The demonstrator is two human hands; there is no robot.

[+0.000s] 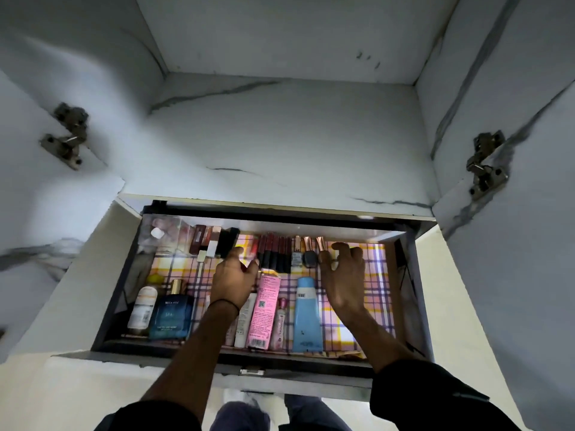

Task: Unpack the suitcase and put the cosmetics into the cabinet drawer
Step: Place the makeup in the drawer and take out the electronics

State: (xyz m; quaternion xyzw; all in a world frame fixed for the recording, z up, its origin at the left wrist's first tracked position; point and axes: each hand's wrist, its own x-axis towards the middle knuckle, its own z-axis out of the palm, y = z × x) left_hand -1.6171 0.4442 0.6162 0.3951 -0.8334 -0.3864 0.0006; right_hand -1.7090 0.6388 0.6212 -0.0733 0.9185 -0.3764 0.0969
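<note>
The cabinet drawer (236, 358) is pulled out below me, lined with pink plaid paper (376, 275). Cosmetics lie in it: a dark blue perfume bottle (171, 315), a white bottle (143, 306), a pink box (264, 309), a light blue tube (306, 315), a row of dark red lip tubes (275, 253) and nail polish bottles (306, 255). My left hand (233, 279) hovers between a black tube (228, 242) and the lip tubes, fingers apart. My right hand (343, 272) arches over the rightmost nail polish bottle, its thumb covering the bottle's body. No suitcase is in view.
A marble-patterned shelf (280, 144) sits above the drawer. Both cabinet doors stand open, with metal hinges at the left (67, 135) and right (485, 164). The right part of the plaid liner is bare. My legs show below the drawer front.
</note>
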